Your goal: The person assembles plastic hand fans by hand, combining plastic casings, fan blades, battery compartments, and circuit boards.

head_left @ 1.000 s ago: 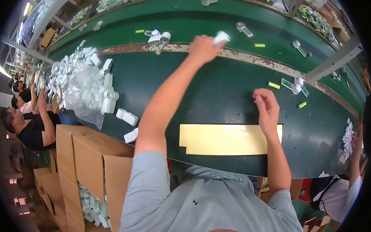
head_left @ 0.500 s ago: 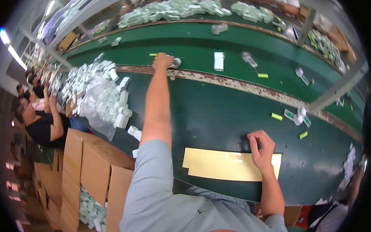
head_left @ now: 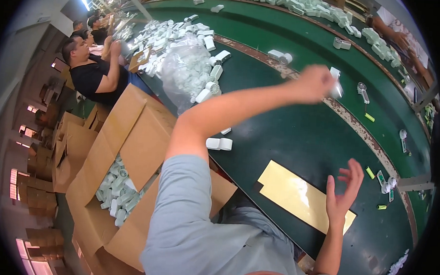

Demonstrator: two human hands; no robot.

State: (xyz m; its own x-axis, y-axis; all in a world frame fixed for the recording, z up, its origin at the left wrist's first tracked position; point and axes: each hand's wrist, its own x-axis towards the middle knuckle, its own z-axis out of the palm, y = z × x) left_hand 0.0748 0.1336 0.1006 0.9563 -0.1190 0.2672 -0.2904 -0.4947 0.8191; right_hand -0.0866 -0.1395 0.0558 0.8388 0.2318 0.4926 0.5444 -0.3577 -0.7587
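My left hand [head_left: 310, 86] reaches across the bench to the worn rail, its fingers curled and blurred by motion. A pale, see-through piece [head_left: 338, 89] shows at its fingertips, too smeared to name. Just beyond lies a white rectangular part [head_left: 335, 73] on the green belt. My right hand [head_left: 344, 191] is raised over the right end of a yellow sheet [head_left: 292, 188], fingers spread, holding nothing. A white round-headed part [head_left: 280, 57], like a small handheld fan, rests at the rail left of my left hand. Another opened fan-like part [head_left: 363, 92] lies right of it, near a yellow-green battery [head_left: 369, 117].
A heap of white parts with a plastic bag [head_left: 184, 68] covers the bench's left end. An open carton [head_left: 130, 133] of similar parts stands left of me. Opened housings with green boards [head_left: 386, 185] lie at the right. Co-workers [head_left: 91, 73] stand at the left.
The view has swung left. My left hand has moved rightward along the rail, away from the round-headed part now lying there. My right hand has gone from curled fingers to spread ones.
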